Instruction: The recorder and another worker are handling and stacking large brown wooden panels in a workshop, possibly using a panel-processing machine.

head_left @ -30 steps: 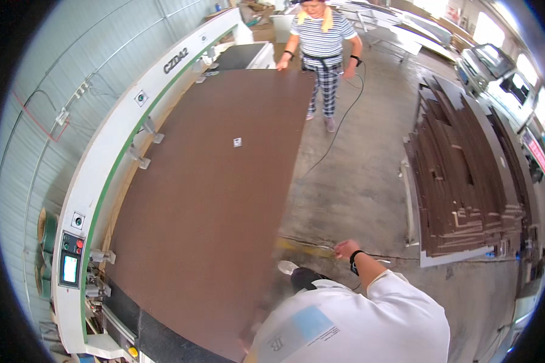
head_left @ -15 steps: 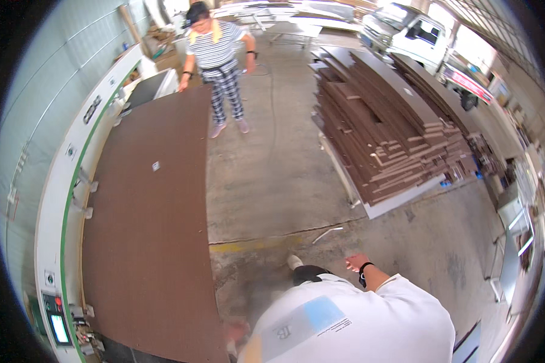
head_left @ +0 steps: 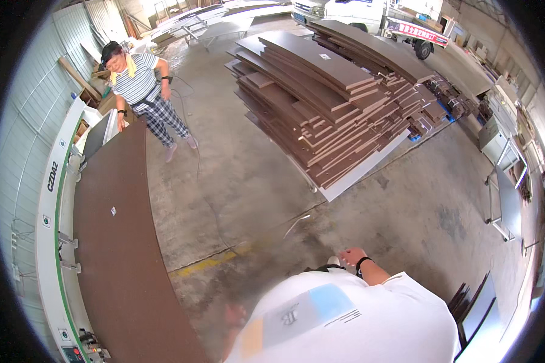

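My left hand (head_left: 235,316) hangs beside my shirt, smeared by motion, so its fingers cannot be made out. It is closest to the near end of a long brown board (head_left: 118,242), with a gap of floor between them. The board lies along a white and green machine (head_left: 48,224) on my left and carries a small white label (head_left: 113,211). In front of my body, my right hand (head_left: 352,256) is held over the floor with loosely bent fingers and nothing in it. A black band (head_left: 361,264) circles that wrist.
A co-worker (head_left: 142,91) in a striped shirt stands at the board's far end, one hand at its edge. Ahead lies a large stack of brown panels (head_left: 321,103). A cable (head_left: 209,209) runs over the concrete floor. Beyond are a white truck (head_left: 345,13) and a metal-framed table (head_left: 507,199).
My view has swung to the right, so the board, co-worker and panel stack sit further left. My left hand has come away from the board's edge. My right hand stays in front of me.
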{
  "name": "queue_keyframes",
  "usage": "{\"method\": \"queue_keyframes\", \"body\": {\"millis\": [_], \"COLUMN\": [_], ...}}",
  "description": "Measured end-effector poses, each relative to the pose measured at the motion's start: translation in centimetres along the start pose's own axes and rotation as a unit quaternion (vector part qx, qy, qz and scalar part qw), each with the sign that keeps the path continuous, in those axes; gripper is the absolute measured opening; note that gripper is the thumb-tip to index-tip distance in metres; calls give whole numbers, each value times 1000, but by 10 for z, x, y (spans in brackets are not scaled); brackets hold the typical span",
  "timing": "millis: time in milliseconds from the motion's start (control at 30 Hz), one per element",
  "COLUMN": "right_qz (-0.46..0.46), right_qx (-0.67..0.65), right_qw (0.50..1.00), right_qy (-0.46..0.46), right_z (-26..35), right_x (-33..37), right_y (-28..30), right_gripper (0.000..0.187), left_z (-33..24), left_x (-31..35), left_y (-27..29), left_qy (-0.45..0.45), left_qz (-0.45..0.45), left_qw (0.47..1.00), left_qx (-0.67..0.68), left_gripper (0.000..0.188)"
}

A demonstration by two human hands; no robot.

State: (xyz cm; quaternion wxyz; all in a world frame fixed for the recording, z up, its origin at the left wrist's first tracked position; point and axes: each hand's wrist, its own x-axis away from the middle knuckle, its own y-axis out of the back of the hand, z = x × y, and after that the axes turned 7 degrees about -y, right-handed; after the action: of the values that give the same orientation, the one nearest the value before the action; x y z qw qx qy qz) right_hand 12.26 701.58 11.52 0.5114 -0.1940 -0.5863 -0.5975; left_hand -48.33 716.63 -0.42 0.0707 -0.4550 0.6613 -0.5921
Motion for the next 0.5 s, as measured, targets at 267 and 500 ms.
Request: {"method": "queue_keyframes", "body": {"millis": [267, 500], "right_qz": [-240, -215], "right_qx": [349, 232], "right_qw": [811, 843], "right_qy": [404, 435], "right_z": [-115, -66], "right_x": [-83, -123], "right_y": [117, 242], "right_gripper": [17, 21], "left_z": [118, 154], "left_x": [-83, -143], "left_y": [-77, -241], "left_qy": [-7, -35], "left_qz": [-170, -201], "left_qw": [980, 979], "left_qx": [-104, -16], "left_gripper": [35, 33]}}
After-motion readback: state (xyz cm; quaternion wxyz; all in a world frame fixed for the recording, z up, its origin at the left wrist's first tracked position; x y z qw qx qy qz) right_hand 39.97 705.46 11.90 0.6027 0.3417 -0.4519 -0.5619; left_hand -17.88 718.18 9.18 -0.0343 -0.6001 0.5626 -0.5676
